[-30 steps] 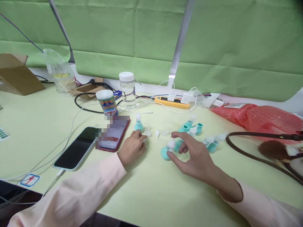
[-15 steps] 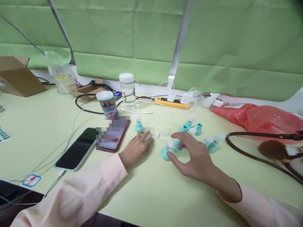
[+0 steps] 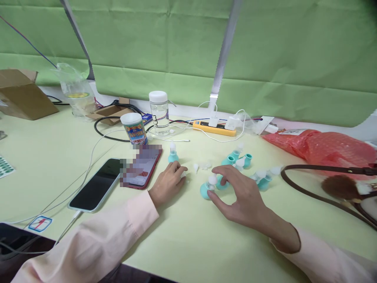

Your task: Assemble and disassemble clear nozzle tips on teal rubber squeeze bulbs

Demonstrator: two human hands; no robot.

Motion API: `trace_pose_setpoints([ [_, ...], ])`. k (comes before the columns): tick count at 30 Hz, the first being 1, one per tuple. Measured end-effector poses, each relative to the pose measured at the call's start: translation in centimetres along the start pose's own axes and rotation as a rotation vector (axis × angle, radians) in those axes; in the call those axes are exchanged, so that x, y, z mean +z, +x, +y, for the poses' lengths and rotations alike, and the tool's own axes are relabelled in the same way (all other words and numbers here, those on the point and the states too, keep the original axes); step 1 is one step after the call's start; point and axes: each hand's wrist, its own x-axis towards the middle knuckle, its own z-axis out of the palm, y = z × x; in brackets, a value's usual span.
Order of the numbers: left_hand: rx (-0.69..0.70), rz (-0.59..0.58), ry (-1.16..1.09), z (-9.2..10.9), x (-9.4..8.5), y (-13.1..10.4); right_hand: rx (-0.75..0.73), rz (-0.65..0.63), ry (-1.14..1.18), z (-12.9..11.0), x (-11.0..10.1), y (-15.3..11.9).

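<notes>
Empty right hand [image 3: 246, 195] is gaping beside teal bulb [image 3: 205, 191], any bump risking a topple; left hand [image 3: 167, 184] is curling, contents unclear.

We looked through one camera worn on the head, facing forward and down over the worktop [image 3: 188, 239] from its near side. Our view was near enough to frame the left hand [image 3: 168, 181] and right hand [image 3: 240, 194], reaching the green covering [image 3: 159, 43] beyond.
</notes>
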Motion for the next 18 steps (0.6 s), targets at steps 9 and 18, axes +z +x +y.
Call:
trace_pose_setpoints([
  [9,0.054,0.013,0.005,-0.27,0.56,-0.14,0.005,0.012,0.003,-0.04,-0.06,-0.02],
  [18,0.13,0.094,-0.093,-0.17,0.13,-0.34,0.006,0.018,0.015,-0.09,-0.02,0.07],
])
